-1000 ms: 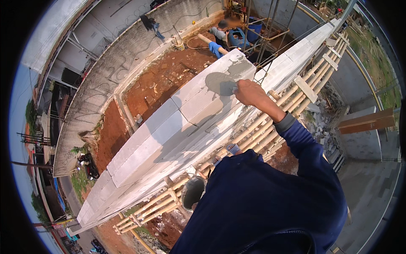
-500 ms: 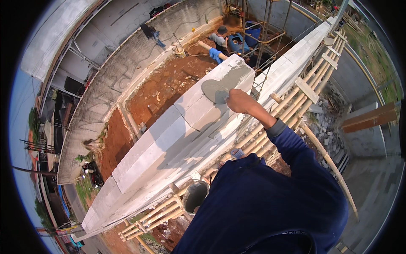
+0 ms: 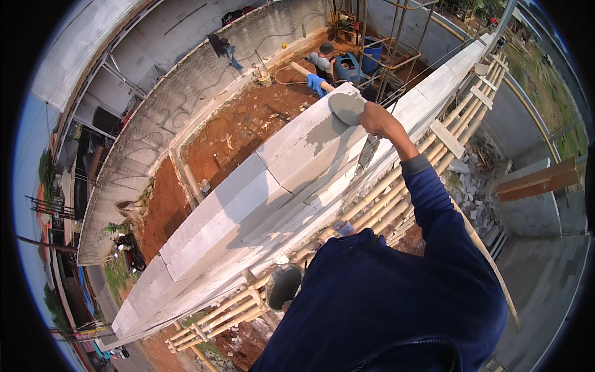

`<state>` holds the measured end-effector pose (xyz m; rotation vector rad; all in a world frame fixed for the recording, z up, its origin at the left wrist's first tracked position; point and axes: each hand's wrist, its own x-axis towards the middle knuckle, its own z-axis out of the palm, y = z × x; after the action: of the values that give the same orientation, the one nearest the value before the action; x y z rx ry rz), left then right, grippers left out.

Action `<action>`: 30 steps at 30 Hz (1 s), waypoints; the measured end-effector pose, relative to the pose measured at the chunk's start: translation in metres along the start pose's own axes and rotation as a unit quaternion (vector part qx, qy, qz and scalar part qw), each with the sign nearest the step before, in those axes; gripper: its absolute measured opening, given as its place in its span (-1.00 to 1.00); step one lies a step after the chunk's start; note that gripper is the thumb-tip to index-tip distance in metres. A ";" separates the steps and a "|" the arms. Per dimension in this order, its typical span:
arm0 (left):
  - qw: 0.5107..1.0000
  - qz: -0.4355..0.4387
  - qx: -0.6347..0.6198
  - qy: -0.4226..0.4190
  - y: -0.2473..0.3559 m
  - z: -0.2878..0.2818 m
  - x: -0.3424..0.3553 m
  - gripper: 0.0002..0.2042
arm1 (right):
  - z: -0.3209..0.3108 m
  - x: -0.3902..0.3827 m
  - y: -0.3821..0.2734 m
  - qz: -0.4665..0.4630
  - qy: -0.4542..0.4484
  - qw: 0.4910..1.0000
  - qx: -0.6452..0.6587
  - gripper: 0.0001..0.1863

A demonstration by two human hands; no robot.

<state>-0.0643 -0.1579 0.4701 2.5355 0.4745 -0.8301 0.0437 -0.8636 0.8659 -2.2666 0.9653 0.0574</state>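
My right hand is closed around the handle of a trowel, which is mostly hidden in my fist. The trowel's mortar-smeared blade lies at the far end of a pale block wall, over its top face. Wet grey mortar spreads in an uneven patch beside the blade. A bucket with a dark inside is close to my body at the left. A small skin-toned patch shows at its near rim, perhaps part of my left hand; my dark blue clothing hides the rest.
Bamboo scaffolding runs along the wall's near side, with short boards across it. Thin metal rods rise beyond the wall's end. Below, a person is on red soil near blue barrels. A brown plank juts in at right.
My right hand has moved the trowel away from me, toward the block's far end. The mortar patch has changed shape, and more of the blade shows. The view has shifted slightly.
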 end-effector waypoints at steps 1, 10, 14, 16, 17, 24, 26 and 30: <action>1.000 0.010 0.005 -0.008 0.006 0.001 0.003 -0.44 | 0.026 0.011 0.020 -0.050 -0.001 0.999 -0.011 -0.57; 0.983 0.070 -0.007 0.172 -0.022 0.001 -0.001 -0.46 | 0.132 -0.122 -0.113 -0.326 -0.115 0.938 0.041 -0.61; 0.952 0.066 -0.235 0.184 -0.027 -0.035 -0.005 -0.75 | 0.193 -0.154 -0.130 -0.219 -0.365 0.882 0.202 -0.75; 0.750 -0.139 -0.630 0.144 0.033 -0.079 -0.026 -0.75 | 0.237 -0.145 -0.116 -0.232 -0.423 0.870 0.102 -0.76; 0.801 -0.132 -0.554 0.184 0.044 -0.095 -0.044 -0.79 | 0.255 -0.151 -0.121 -0.261 -0.442 0.855 0.068 -0.75; 0.878 -0.122 -0.317 0.339 0.133 -0.199 -0.163 -0.68 | 0.359 -0.195 -0.162 -0.587 -0.378 0.681 -0.221 -0.71; 0.880 -0.113 -0.308 0.344 0.161 -0.229 -0.196 -0.70 | 0.391 -0.201 -0.166 -0.671 -0.263 0.648 -0.244 -0.70; 0.864 -0.086 -0.312 0.386 0.178 -0.248 -0.221 -0.75 | 0.427 -0.222 -0.170 -0.743 -0.136 0.598 -0.266 -0.83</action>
<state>-0.0369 -0.2273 0.8390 2.1033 1.0282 0.3309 0.0829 -0.3856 0.6917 -2.7033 -1.4599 -0.0532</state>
